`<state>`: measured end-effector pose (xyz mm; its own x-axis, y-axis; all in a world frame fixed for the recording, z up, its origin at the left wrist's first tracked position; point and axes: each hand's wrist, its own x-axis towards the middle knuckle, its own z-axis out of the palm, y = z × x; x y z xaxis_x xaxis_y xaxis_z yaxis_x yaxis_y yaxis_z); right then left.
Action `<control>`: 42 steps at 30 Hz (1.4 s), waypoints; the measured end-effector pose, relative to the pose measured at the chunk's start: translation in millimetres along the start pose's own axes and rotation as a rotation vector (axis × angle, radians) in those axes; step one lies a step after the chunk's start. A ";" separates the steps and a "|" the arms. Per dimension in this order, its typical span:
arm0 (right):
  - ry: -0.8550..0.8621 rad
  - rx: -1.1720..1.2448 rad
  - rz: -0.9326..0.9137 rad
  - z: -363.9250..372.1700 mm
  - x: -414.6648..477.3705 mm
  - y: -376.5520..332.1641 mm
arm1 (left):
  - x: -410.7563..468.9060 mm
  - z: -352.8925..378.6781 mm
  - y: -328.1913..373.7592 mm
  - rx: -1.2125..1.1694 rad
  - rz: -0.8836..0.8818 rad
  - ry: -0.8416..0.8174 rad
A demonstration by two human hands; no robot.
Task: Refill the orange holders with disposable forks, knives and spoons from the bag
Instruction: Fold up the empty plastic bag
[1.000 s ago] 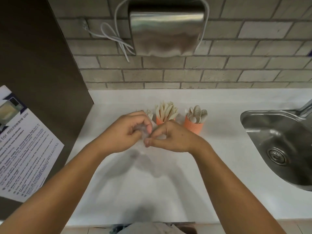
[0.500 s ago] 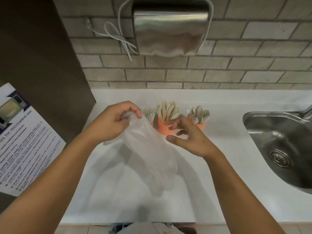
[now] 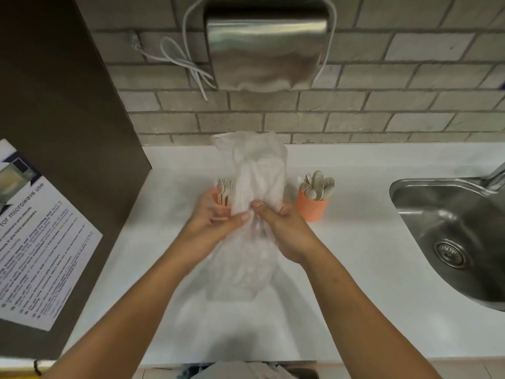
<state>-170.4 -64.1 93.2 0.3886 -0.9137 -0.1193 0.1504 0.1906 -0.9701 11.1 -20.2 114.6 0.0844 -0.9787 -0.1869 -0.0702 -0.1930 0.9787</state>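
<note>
A clear plastic bag (image 3: 254, 170) stands up between my hands over the white counter, with its upper part flared and its lower part hanging toward me. My left hand (image 3: 211, 222) and my right hand (image 3: 281, 228) both grip the bag at its middle. Behind my left hand an orange holder with forks (image 3: 222, 194) shows partly. To the right stands an orange holder with spoons (image 3: 314, 201). The middle holder is hidden behind the bag. I cannot tell what the bag holds.
A steel sink (image 3: 451, 242) with a tap sits at the right. A metal dispenser (image 3: 266, 47) and a white cable hang on the brick wall. At the left a brown panel carries a microwave notice (image 3: 32, 242).
The bag went from bunched between my fingers, to hanging from my left hand, to raised upright. My right hand has taken hold of it again at the middle.
</note>
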 end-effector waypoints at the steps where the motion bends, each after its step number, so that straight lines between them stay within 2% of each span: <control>1: -0.017 -0.003 0.027 1.7 -0.2 -3.8 | -3.8 6.0 -3.7 -0.055 -0.049 -0.084; 3: -0.059 -0.060 0.050 1.5 0.4 -8.1 | -6.9 14.1 -6.9 -0.118 -0.039 -0.106; 7: -0.013 -0.029 0.008 -10.3 7.3 -2.2 | -4.4 13.7 -5.6 -0.088 0.066 0.102; 10: -0.042 0.022 -0.074 -18.8 6.3 2.5 | -2.6 5.7 -7.1 0.007 0.149 0.157; 14: -0.125 -0.085 -0.204 -25.0 4.4 1.0 | 2.6 -4.2 -2.1 0.031 0.235 0.013; 17: -0.196 -0.193 -0.135 -30.3 3.7 -2.0 | 5.1 -6.0 3.4 0.121 0.158 -0.094; 19: -0.214 -0.385 -0.069 -30.6 2.6 -6.0 | 6.8 -6.9 8.1 0.155 0.149 -0.131; 22: -0.097 -0.688 -0.162 -29.5 6.5 -5.5 | 14.7 -11.2 13.3 0.389 0.195 -0.059; 26: 0.066 -0.766 -0.292 -26.2 6.9 -8.3 | 23.1 -17.2 13.3 0.798 0.210 0.109; 29: -0.012 -0.822 -0.331 -24.1 1.5 -13.3 | 19.4 -15.8 17.9 0.760 0.230 0.162; 31: -0.111 -0.842 -0.258 -22.4 -0.8 -14.0 | 17.6 -15.0 22.5 0.695 0.198 0.161; 32: -0.132 -0.868 -0.242 -19.6 -0.8 -13.1 | 16.4 -14.0 26.3 0.677 0.196 0.149; 34: -0.100 -0.938 -0.325 -13.8 2.6 -8.5 | 15.2 -12.3 33.2 0.683 0.228 0.116; 36: -0.007 -0.839 -0.438 -10.1 7.9 -9.7 | 16.0 -13.2 39.4 0.709 0.285 0.127; 38: 0.045 -0.554 -0.396 -6.7 9.9 -12.3 | 18.9 -15.6 40.6 0.691 0.284 0.147; 42: 0.184 -0.331 -0.354 -1.6 16.4 -14.5 | 22.5 -10.7 26.3 0.424 0.148 -0.075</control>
<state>-167.7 -82.4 105.0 0.1948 -0.9555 0.2216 -0.0638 -0.2378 -0.9692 21.8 -46.5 137.1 -0.0282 -0.9973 -0.0683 -0.4784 -0.0465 0.8769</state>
